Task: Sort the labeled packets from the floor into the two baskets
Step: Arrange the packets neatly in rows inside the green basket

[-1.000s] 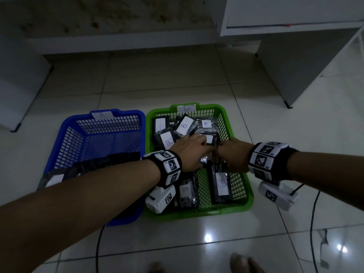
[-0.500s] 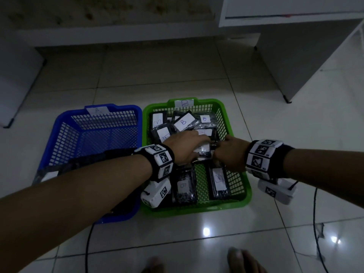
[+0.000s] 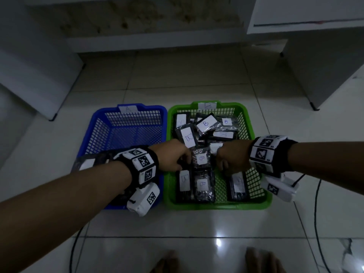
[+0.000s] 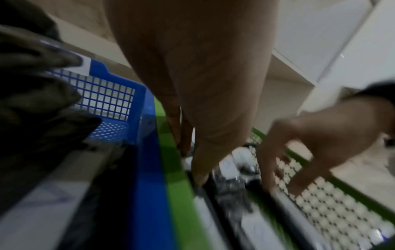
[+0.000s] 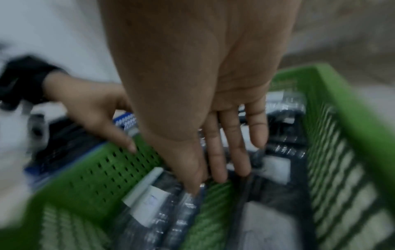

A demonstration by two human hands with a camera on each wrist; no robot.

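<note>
The green basket (image 3: 216, 206), tagged B, holds several dark packets with white B labels. One such packet (image 3: 201, 159) lies in its middle, between my two hands. My left hand (image 3: 184, 161) is at that packet's left side; in the left wrist view its fingers (image 4: 199, 175) point straight down onto the packets. To the packet's right is my right hand (image 3: 221, 164), whose straight fingers (image 5: 215, 169) reach down among the packets (image 5: 162, 211). Neither hand grips anything. The blue basket (image 3: 141, 107), tagged A, holds a dark packet (image 3: 88, 162) at its near left.
The two baskets stand side by side on a glossy tiled floor. A white cabinet (image 3: 315, 75) stands at the back right and a white panel (image 3: 39, 75) at the left. Black cables (image 3: 316, 213) trail on the floor, and the person's feet (image 3: 262, 261) show at the bottom edge.
Both hands were together over the middle of the green basket; they have drawn apart and slightly nearer, uncovering a B packet between them.
</note>
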